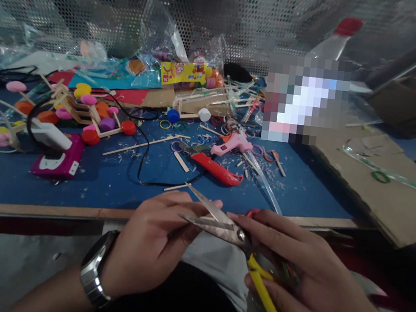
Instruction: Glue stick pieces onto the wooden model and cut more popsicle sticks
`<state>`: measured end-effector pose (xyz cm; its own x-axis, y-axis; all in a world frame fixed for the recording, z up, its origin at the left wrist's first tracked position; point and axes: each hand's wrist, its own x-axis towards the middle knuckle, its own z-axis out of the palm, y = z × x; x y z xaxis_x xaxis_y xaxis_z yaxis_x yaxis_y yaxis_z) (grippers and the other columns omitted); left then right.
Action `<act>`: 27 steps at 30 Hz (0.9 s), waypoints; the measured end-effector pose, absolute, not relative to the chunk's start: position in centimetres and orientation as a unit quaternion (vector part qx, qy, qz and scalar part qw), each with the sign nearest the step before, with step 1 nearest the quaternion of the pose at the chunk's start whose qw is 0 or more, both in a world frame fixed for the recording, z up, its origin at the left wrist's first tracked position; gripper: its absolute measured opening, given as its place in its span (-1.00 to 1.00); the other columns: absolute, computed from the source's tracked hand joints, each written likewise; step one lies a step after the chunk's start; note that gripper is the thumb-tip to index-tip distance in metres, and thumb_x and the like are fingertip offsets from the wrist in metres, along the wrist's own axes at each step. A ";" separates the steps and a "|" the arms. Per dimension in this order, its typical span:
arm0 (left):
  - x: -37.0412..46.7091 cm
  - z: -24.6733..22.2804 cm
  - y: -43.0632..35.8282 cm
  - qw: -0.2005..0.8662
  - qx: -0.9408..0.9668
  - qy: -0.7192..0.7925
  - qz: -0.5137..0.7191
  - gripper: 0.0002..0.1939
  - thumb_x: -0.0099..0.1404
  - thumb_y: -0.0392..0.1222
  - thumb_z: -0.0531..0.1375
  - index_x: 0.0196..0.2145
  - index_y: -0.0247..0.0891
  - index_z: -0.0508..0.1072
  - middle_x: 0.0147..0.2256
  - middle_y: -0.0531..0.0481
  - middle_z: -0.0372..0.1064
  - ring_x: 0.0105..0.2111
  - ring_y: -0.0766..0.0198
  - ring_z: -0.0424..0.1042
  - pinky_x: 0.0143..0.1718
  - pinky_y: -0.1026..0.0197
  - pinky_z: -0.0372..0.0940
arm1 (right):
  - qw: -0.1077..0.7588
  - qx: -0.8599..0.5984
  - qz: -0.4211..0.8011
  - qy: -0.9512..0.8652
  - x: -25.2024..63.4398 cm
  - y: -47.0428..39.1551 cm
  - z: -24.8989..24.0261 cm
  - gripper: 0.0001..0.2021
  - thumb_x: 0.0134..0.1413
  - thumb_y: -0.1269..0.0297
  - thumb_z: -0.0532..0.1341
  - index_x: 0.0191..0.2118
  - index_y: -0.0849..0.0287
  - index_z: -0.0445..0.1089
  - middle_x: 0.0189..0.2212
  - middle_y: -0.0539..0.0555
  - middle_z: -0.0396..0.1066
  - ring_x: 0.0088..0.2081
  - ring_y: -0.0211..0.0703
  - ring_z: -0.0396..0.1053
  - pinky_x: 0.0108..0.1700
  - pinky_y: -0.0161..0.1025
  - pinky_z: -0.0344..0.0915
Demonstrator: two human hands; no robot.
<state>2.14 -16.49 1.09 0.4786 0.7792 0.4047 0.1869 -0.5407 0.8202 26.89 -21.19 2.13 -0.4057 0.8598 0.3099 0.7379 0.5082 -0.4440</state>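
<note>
Right hand (296, 254) has steel scissors with yellow and red handles (238, 234) spread; left hand (159, 233) seems to pinch a thin pale wooden stick (207, 218) between both hands, so I'd snip near the pivot, fingertips clear.

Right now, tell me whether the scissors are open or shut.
Open. The scissors in the right hand have their two blades spread, with a clear gap between them near the left hand.

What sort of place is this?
Likely a craft workspace: a pink plastic glue gun and a red plastic-bodied utility knife lie on a blue tabletop, and the right hand holds yellow-handled metal scissors.
</note>
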 end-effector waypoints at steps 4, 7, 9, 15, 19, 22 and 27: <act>2.1 1.1 -16.5 0.354 0.785 0.309 0.403 -0.77 0.45 -0.34 0.16 -0.15 -0.19 0.64 -0.06 -0.06 0.63 -0.13 0.27 0.61 -0.03 0.22 0.45 | 0.257 -0.477 0.113 -0.833 26.9 -21.1 2.1 -0.47 0.13 0.16 0.30 0.25 -0.07 0.40 0.03 0.14 0.57 -0.02 0.04 0.59 -0.07 -0.18 0.58; 2.0 1.0 -16.4 0.345 0.790 0.309 0.401 -0.76 0.45 -0.34 0.15 -0.16 -0.20 0.64 -0.05 -0.08 0.62 -0.13 0.26 0.61 -0.04 0.21 0.46 | 0.256 -0.457 0.133 -0.841 27.0 -20.9 2.3 -0.46 0.12 0.27 0.27 0.25 -0.02 0.39 0.02 0.12 0.58 0.00 -0.01 0.58 -0.05 -0.26 0.55; 2.0 0.9 -16.3 0.344 0.793 0.313 0.394 -0.75 0.45 -0.35 0.14 -0.16 -0.20 0.64 -0.06 -0.08 0.63 -0.13 0.24 0.61 -0.04 0.19 0.46 | 0.254 -0.449 0.144 -0.844 27.0 -20.8 2.4 -0.44 0.11 0.32 0.25 0.26 0.02 0.38 0.03 0.12 0.58 0.01 -0.02 0.58 -0.05 -0.28 0.55; 2.0 0.8 -16.2 0.337 0.798 0.316 0.386 -0.73 0.47 -0.33 0.15 -0.02 -0.18 0.61 -0.05 -0.05 0.63 -0.15 0.25 0.62 -0.05 0.22 0.47 | 0.255 -0.449 0.176 -0.838 26.9 -20.5 2.0 -0.46 0.12 0.42 0.20 0.23 0.03 0.40 -0.10 0.12 0.60 -0.21 -0.16 0.61 -0.25 -0.36 0.52; 2.1 0.7 -16.3 0.340 0.788 0.331 0.391 -0.79 0.47 -0.25 0.17 -0.16 -0.20 0.65 -0.11 -0.07 0.65 -0.23 0.24 0.61 -0.14 0.21 0.48 | 0.261 -0.475 0.176 -0.822 26.9 -20.5 2.0 -0.53 0.15 0.34 0.22 0.19 0.02 0.44 -0.19 0.11 0.62 -0.27 -0.09 0.60 -0.30 -0.27 0.54; 2.2 0.6 -16.4 0.328 0.779 0.344 0.408 -0.79 0.46 -0.23 0.19 -0.26 -0.23 0.64 -0.14 -0.09 0.65 -0.27 0.26 0.60 -0.16 0.20 0.48 | 0.273 -0.514 0.104 -0.807 27.1 -20.6 1.8 -0.58 0.18 0.19 0.24 0.16 -0.01 0.45 -0.15 0.13 0.63 -0.22 0.03 0.62 -0.28 -0.15 0.58; 2.3 0.6 -16.3 0.327 0.772 0.339 0.428 -0.78 0.46 -0.26 0.17 -0.26 -0.20 0.64 -0.29 -0.07 0.65 -0.31 0.23 0.59 -0.22 0.17 0.49 | 0.254 -0.502 0.066 -0.824 27.3 -21.1 1.6 -0.51 0.17 0.18 0.22 0.23 -0.06 0.38 0.00 0.15 0.57 -0.06 0.09 0.60 -0.17 -0.10 0.60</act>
